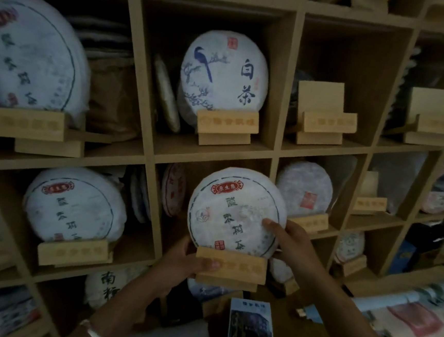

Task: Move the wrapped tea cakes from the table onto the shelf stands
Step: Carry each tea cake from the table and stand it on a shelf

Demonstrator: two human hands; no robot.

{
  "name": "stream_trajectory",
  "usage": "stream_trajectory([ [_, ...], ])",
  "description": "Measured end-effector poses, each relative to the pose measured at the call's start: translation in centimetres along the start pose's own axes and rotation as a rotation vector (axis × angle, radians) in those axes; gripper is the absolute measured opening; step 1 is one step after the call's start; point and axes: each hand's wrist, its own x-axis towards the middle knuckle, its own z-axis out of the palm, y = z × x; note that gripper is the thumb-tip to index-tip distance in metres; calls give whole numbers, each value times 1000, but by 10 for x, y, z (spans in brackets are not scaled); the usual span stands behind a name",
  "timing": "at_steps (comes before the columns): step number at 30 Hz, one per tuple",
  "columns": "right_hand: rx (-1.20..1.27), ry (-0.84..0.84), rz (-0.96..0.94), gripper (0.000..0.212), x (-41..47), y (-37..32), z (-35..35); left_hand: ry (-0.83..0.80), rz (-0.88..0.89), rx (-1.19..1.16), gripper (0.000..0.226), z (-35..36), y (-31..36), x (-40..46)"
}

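- Paper-wrapped and white, the tea cake (234, 212) with the red label stands upright on a wooden stand (231, 268) at the front of the lower middle cubby of the shelf (149, 124).
- Our left hand (180, 265) grips the stand's left end, thumb curled across its front face.
- Our right hand (287, 241) pinches the cake's right edge, thumb pressed flat on the wrapper.
- We judge the stand sits near the shelf lip; if we let go before sliding it back, stand and cake could tip forward off the edge.
- A hard thumb could crease or tear the thin paper.
- Two upper stands (324, 123) to the right remain bare, so more cakes are still to come.
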Motion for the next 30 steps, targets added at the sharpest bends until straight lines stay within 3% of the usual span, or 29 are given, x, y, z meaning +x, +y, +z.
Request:
stream_trajectory([
  [17, -73, -69, -106, 16, 82, 28, 38, 154, -11, -57, 81, -32, -11, 44],
  [22, -46, -90, -81, 35, 92, 36, 43, 167, 0, -61, 75, -40, -18, 59],
  [30, -51, -137, -13, 40, 115, 53, 52, 284, 80, 44, 60, -38, -42, 88],
])
